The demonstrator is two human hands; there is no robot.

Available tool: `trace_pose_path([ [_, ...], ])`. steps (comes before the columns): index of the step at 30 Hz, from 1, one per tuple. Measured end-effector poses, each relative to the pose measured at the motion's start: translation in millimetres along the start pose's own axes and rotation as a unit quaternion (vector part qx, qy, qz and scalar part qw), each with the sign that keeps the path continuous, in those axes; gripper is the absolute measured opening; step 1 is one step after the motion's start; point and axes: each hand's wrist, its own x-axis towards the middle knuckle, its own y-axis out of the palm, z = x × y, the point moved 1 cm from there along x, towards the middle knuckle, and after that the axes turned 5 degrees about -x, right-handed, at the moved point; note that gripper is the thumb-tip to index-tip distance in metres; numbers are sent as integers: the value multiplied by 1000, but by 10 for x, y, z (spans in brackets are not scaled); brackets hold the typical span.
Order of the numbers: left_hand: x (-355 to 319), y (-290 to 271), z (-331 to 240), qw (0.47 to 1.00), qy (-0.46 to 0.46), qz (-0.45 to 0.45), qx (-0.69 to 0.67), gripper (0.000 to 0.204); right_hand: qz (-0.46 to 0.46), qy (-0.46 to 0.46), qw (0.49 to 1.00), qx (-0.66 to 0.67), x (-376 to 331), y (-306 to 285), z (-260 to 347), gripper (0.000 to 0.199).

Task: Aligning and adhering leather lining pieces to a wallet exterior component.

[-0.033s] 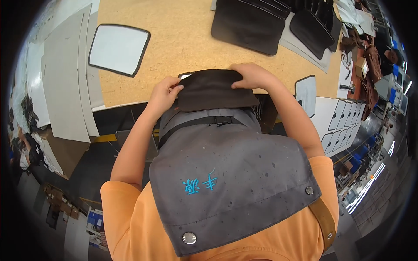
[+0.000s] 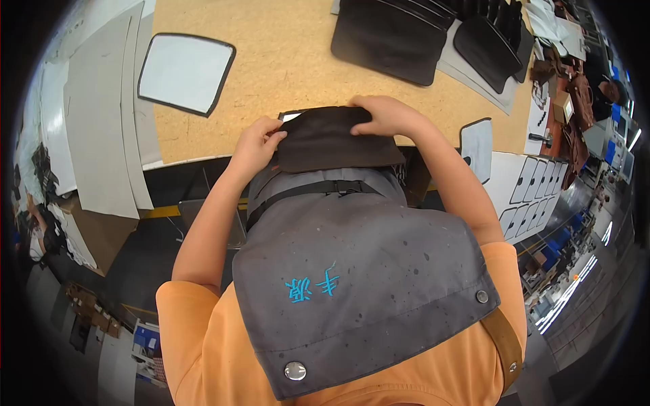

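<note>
A black leather-like panel [image 2: 332,143] hangs over the table's near edge in front of my apron. Its left far corner is pinched between thumb and fingers of my left hand [image 2: 257,143]. Beside that hand a bit of white backing with a dark border [image 2: 290,117] peeks out from under the panel. My right hand [image 2: 389,116] grips the panel's far edge right of its middle, thumb on top and fingers curled over the edge. The panel's underside is hidden.
A white panel with black edging [image 2: 186,73] lies at the table's far left. Black pieces [image 2: 389,44] and a fanned black stack [image 2: 484,51] sit far right. A pale rounded panel [image 2: 476,150] lies at the right edge. Grey sheets [image 2: 101,122] flank the left side.
My right hand has slid slightly to the left along the panel's far edge. The left hand keeps its hold with hardly any movement.
</note>
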Motion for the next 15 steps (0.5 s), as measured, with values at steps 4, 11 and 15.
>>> trace_pose_path([
  [4, -74, 82, 92, 1000, 5, -16, -14, 14, -22, -66, 989, 128, 305, 230, 270, 42],
  [11, -66, 103, 200, 994, 59, -89, 16, 16, -91, -46, 993, 65, 385, 361, 387, 27],
  [15, -138, 154, 281, 994, 29, -103, 6, 19, -128, -77, 988, 25, 437, 442, 405, 24],
])
